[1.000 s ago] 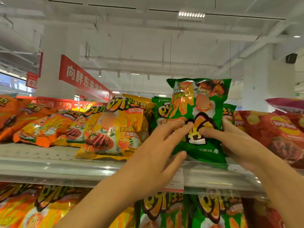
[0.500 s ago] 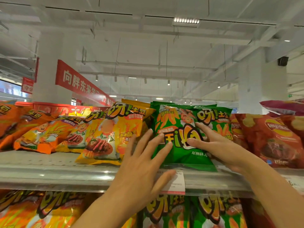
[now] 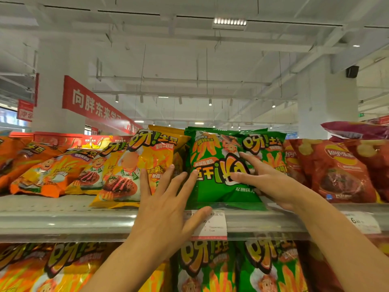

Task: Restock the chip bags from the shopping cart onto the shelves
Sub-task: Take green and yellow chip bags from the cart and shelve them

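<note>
Green chip bag [image 3: 219, 178] sits on the upper shelf [image 3: 63, 220], leaning back against a second green bag [image 3: 266, 150] behind it, between the yellow bags [image 3: 147, 165] on its left and the red bags [image 3: 336, 171] on its right. Its print reads upside down, so we note it is stocked inverted. Its lower seam rests just behind the shelf lip, above a white price tag [image 3: 210, 225].

We judge the placement sensible: it lands in the green column, which matches the green bags [image 3: 237, 268] on the shelf below. The lean against its neighbour keeps the soft, air-filled pack from sliding forward off the edge.

Left hand [image 3: 168, 209]: fingers straight and spread wide, fingertips touching the bag's left edge and the adjoining yellow bag; thumb lies low near the shelf lip. It grips nothing; we read this as a flat push or steadying contact.

Right hand [image 3: 267, 182]: fingers extended and laid flat on the bag's right front, thumb pointing toward the logo, pressing the pack back rather than pinching it.

The shopping cart is not in view. We judge this bag nearly seated; release seems the remaining step.
</note>
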Demonstrator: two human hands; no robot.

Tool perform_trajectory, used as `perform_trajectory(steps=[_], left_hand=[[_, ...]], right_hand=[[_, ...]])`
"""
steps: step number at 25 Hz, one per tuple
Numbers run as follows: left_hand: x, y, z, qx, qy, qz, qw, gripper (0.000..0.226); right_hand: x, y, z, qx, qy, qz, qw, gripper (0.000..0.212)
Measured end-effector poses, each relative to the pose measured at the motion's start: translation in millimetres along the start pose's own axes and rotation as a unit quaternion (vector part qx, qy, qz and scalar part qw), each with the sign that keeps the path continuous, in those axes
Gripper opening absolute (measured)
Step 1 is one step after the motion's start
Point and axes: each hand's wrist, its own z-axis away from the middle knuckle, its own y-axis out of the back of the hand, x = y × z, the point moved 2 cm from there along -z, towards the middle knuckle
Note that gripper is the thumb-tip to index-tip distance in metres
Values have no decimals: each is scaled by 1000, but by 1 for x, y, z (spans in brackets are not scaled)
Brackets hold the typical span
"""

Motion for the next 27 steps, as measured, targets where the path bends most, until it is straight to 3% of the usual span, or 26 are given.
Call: perform_trajectory(steps=[6,10,12,14,16,18,21,27], left_hand=[[-1,4,2,-3,-7,44,999,86],[0,9,3,24,-16,93,995,83],[2,21,0,97,-33,145,984,79],[3,41,-12,218,-66,152,962,77],[3,66,-32,289,-84,160,940,89],[1,88,-52,265,-73,253,927,108],[1,95,-70,165,-41,427,888,129],[0,87,-88,87,16,493,865,130]], right_hand=[[-4,3,6,76,43,-42,995,108],[-32,25,19,150,133,111,973,104],[-57,38,25,159,186,251,937,98],[-79,43,27,144,229,379,885,97],[-91,38,29,141,257,471,832,95],[-97,35,35,150,289,483,813,92],[-100,40,48,138,309,391,856,87],[-82,50,52,154,298,419,844,78]])
